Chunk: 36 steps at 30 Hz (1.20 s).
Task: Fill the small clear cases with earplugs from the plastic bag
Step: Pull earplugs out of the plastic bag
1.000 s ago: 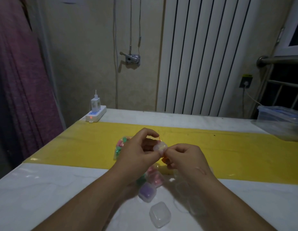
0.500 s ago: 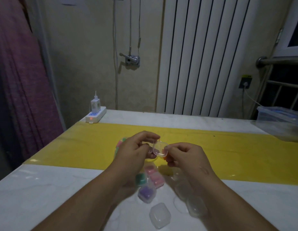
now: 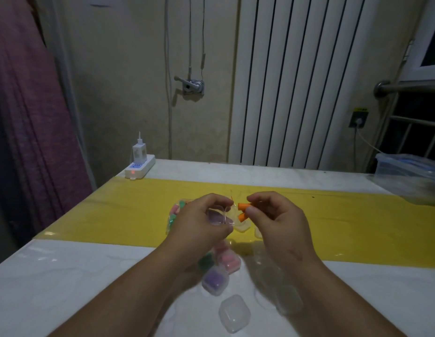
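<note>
My left hand point(image 3: 199, 224) grips a small clear case point(image 3: 217, 218) above the yellow strip, its lid hanging open toward the right. My right hand point(image 3: 275, 217) pinches two orange earplugs point(image 3: 243, 210) just right of the case, a short gap apart from it. The plastic bag point(image 3: 175, 214) with pink and green earplugs lies behind my left hand, mostly hidden. Near the table's front lie filled cases, a pink one point(image 3: 230, 261) and a purple one point(image 3: 215, 280), with an empty clear case point(image 3: 234, 316) closest to me.
More clear cases point(image 3: 288, 299) lie under my right forearm. A white power strip with a charger point(image 3: 140, 166) sits at the table's back left corner. A clear lidded box point(image 3: 411, 177) stands at the far right. A radiator and wall rise behind the table point(image 3: 65, 276).
My hands were together on the case a second ago. The case has opened, and my right hand has pulled away to the right with the orange earplugs now in plain sight.
</note>
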{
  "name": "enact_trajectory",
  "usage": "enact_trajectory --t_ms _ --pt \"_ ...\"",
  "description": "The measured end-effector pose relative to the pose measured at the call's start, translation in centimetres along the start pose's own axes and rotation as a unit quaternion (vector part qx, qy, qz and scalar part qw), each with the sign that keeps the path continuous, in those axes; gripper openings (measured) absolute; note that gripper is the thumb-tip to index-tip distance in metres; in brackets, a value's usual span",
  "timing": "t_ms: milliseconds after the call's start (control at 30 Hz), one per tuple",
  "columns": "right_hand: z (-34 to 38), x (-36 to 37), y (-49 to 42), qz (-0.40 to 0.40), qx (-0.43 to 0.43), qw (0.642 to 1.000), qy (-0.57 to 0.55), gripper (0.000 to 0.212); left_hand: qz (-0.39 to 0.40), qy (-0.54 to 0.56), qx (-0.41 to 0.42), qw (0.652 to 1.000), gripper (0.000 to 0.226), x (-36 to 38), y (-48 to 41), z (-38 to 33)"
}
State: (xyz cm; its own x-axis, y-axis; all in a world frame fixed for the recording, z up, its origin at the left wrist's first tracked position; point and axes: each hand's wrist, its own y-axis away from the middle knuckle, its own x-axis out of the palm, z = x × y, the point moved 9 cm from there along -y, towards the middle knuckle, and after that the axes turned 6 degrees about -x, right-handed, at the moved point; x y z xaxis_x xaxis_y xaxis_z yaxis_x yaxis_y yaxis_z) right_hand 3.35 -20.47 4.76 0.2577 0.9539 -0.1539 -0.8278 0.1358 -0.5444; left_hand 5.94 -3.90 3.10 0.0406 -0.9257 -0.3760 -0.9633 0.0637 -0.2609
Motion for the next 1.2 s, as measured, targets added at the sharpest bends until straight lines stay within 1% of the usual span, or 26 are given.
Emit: enact_trajectory --t_ms 167,500,667,767,833,900,967,1100,1200 --pt "-0.1 0.6 0.2 0.012 -0.018 0.998 0.054 0.018 0.008 -0.003 0.015 1.000 0.035 0.3 0.0 -0.2" --pt "-0.2 0.5 0.1 0.010 -0.013 0.999 0.043 0.019 0.017 -0.005 0.004 1.000 0.035 0.4 0.0 -0.1" --pt "-0.1 0.6 0.2 0.011 -0.014 0.999 0.043 0.021 0.017 0.014 -0.001 1.000 0.036 0.3 0.0 0.0" --pt "0.0 0.9 0.3 0.026 -0.025 0.994 0.099 0.022 0.009 0.039 -0.011 0.999 0.036 0.1 -0.1 0.2" --pt "0.2 1.1 0.2 0.027 -0.047 0.988 0.143 0.022 0.005 0.056 -0.017 0.998 0.035 -0.1 -0.3 0.5" --pt "0.3 0.9 0.1 0.021 -0.058 0.985 0.162 0.017 0.007 0.063 -0.024 0.998 0.036 -0.2 -0.2 0.6" --pt "0.1 0.8 0.0 0.023 -0.048 0.985 0.166 0.011 0.008 0.064 -0.027 0.998 0.036 -0.2 -0.1 0.6" --pt "-0.6 0.9 0.2 0.034 -0.010 0.992 0.124 0.015 0.008 0.054 -0.029 0.998 0.036 -0.1 0.0 0.5" --pt "-0.8 0.9 0.2 0.032 0.001 0.992 0.120 0.011 0.005 0.051 -0.029 0.998 0.036 -0.2 -0.1 0.5"
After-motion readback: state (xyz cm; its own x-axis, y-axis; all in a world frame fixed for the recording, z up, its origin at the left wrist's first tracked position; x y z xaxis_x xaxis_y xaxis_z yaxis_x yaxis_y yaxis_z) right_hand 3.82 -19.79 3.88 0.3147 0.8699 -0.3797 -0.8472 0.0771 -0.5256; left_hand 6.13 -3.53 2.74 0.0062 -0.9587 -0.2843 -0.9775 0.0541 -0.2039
